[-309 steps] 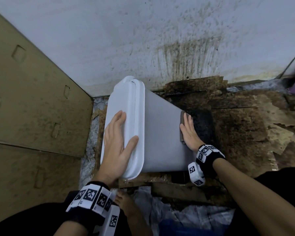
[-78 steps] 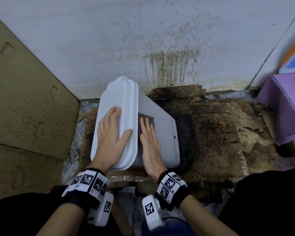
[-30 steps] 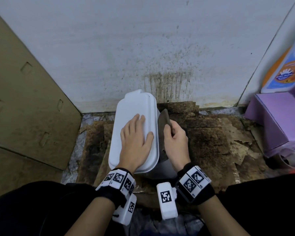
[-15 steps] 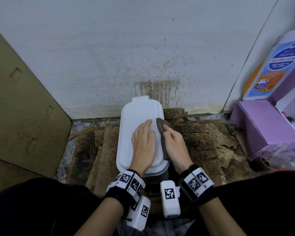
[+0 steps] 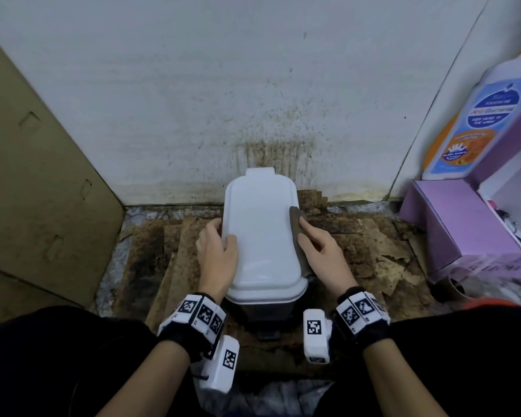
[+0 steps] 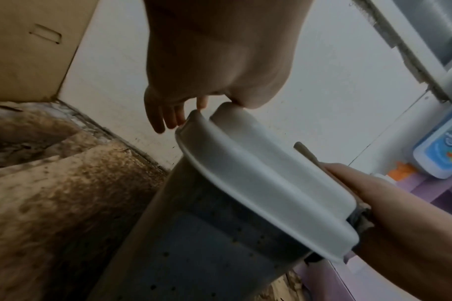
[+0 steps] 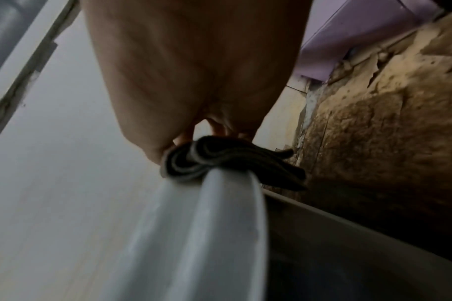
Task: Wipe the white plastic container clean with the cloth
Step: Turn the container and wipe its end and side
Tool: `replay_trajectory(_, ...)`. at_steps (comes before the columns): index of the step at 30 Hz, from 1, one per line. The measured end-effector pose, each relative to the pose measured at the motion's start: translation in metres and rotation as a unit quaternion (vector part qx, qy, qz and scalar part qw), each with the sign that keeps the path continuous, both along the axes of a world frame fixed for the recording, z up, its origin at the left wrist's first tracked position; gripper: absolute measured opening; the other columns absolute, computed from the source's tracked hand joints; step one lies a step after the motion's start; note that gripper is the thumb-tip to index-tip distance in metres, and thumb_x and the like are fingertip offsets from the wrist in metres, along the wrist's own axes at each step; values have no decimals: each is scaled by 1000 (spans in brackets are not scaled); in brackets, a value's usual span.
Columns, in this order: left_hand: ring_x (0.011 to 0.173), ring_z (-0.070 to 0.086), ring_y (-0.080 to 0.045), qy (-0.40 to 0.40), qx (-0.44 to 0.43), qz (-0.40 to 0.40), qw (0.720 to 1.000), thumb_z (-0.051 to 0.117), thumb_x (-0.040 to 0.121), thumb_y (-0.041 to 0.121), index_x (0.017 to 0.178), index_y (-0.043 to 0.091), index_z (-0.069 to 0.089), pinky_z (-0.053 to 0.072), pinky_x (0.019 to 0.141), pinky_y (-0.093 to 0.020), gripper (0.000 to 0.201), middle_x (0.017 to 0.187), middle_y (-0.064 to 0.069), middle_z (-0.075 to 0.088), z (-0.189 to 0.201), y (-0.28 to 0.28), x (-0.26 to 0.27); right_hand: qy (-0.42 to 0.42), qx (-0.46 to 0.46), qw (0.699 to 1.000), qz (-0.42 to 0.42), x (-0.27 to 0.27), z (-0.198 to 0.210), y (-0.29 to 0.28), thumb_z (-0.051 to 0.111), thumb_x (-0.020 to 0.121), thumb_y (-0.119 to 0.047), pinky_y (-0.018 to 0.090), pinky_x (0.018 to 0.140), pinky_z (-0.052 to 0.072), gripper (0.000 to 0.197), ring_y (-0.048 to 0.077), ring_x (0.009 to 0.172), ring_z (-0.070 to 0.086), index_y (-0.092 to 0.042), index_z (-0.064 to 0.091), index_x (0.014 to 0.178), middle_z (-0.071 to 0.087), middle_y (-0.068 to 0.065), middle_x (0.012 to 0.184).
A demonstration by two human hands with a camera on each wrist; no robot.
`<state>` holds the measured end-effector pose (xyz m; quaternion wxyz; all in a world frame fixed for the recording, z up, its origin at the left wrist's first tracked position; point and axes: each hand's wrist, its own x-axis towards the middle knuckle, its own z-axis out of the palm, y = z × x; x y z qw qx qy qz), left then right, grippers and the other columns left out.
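The white plastic container (image 5: pixel 262 236) stands upright on the floor against the wall, its lid facing up at me. My left hand (image 5: pixel 221 236) grips the lid's left edge, thumb on top and fingers down over the side (image 6: pixel 165 120). My right hand (image 5: pixel 310 239) holds a folded brown-grey cloth (image 5: pixel 297 219) against the lid's right rim. In the right wrist view the cloth (image 7: pixel 232 163) wraps over the rim of the container (image 7: pixel 193 234). The left wrist view shows the darker body (image 6: pixel 206 244) under the lid.
Stained brown cardboard (image 5: pixel 373 251) covers the floor around the container. A tall cardboard panel (image 5: pixel 42 191) leans on the left. A purple box (image 5: pixel 457 224) and a large labelled bottle (image 5: pixel 475 121) stand at the right. The white wall (image 5: pixel 268 115) behind is spattered.
The container has gone from lying on its side to upright. My left hand slid from flat on the lid to its left edge. My right hand brought the cloth to the right rim.
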<state>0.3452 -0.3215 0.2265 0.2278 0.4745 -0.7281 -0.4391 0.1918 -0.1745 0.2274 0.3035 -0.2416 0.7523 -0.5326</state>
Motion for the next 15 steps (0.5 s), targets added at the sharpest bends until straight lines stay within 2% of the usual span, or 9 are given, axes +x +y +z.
replay_trajectory(1,138,34,-24,-40,13,-3,999,42,103,31,143,18,40,32,115,-47,42,145,-5,41,-4,1,2,13,-2,1000,6,0,-1,3,53,102,-37,18,102,40,45,-6,121,47,-38,48,146,50,-9,140)
replay_trajectory(3,129,39,-24,-56,61,-11,996,37,105,45,142,22,38,35,108,-44,44,143,-6,39,-9,5,5,27,-1,1000,11,1,-2,5,50,103,-38,13,98,36,47,-4,121,46,-37,43,149,46,-6,141)
replay_trajectory(6,113,46,-20,-40,68,-19,997,36,105,51,138,24,38,37,95,-37,43,135,-3,42,-12,6,6,34,18,999,18,6,-2,2,42,105,-43,23,103,33,50,9,128,44,-39,31,154,40,-4,143)
replay_trajectory(9,109,55,-21,-33,63,-26,997,37,102,58,132,28,37,43,89,-39,42,130,-2,51,-16,3,6,19,44,998,35,13,1,-1,28,108,-45,24,102,24,53,4,128,35,-38,13,158,34,-4,150)
replay_trajectory(11,106,58,-23,-39,65,-25,997,37,100,63,128,33,36,46,87,-40,41,126,-1,56,-17,2,5,14,56,998,36,14,3,-3,24,108,-45,24,101,19,55,4,129,30,-35,8,160,30,-2,155)
replay_trajectory(13,104,60,-24,-43,61,-27,997,37,98,66,123,37,34,47,86,-41,38,122,0,59,-16,2,4,16,62,997,31,13,1,-6,23,108,-45,25,100,19,55,10,137,30,-34,7,160,32,0,152)
replay_trajectory(15,104,61,-25,-45,58,-30,997,38,98,67,119,39,33,47,85,-40,36,120,1,61,-15,1,4,15,61,998,27,12,-3,-8,22,108,-46,29,102,20,55,15,144,26,-36,7,160,35,-1,141)
